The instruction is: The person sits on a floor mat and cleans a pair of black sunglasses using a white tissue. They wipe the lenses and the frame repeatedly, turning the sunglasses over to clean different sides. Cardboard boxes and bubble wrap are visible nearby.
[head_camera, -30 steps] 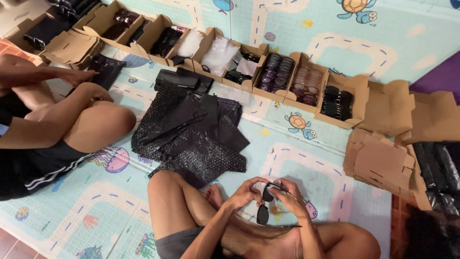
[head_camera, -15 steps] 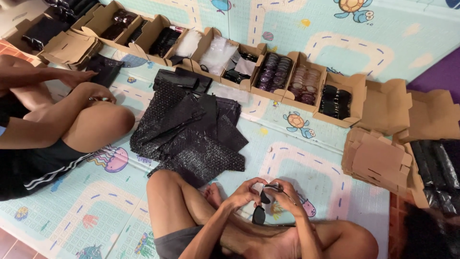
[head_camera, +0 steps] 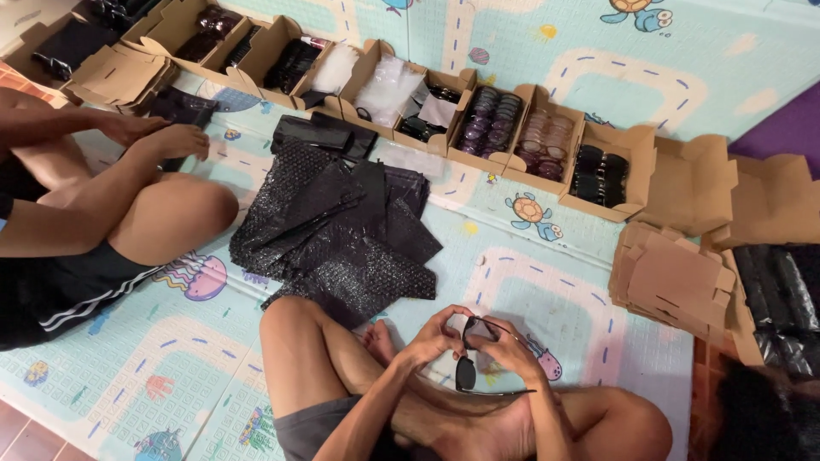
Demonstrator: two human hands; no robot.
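Head view. Play mat [head_camera: 598, 51] on floor; row of cardboard boxes [head_camera: 547, 141] w/ eyewear along far side, black bubble-wrap sheets [head_camera: 342, 230] mid-mat, flat box blanks [head_camera: 670, 277] at right. A second person's knee [head_camera: 184, 213] at left. Wearer sits cross-legged; left hand [head_camera: 431, 341] & right hand [head_camera: 504, 346] meet above the shins, fingers of both pinched on dark sunglasses [head_camera: 468, 369]. Lens hangs down betw. the hands; one temple arm runs out rightward, under right hand, which lies nearer it.

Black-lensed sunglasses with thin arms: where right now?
Head view, bottom centre: black-lensed sunglasses held between left hand and right hand over crossed legs, just below the black bubble-wrap sheets.
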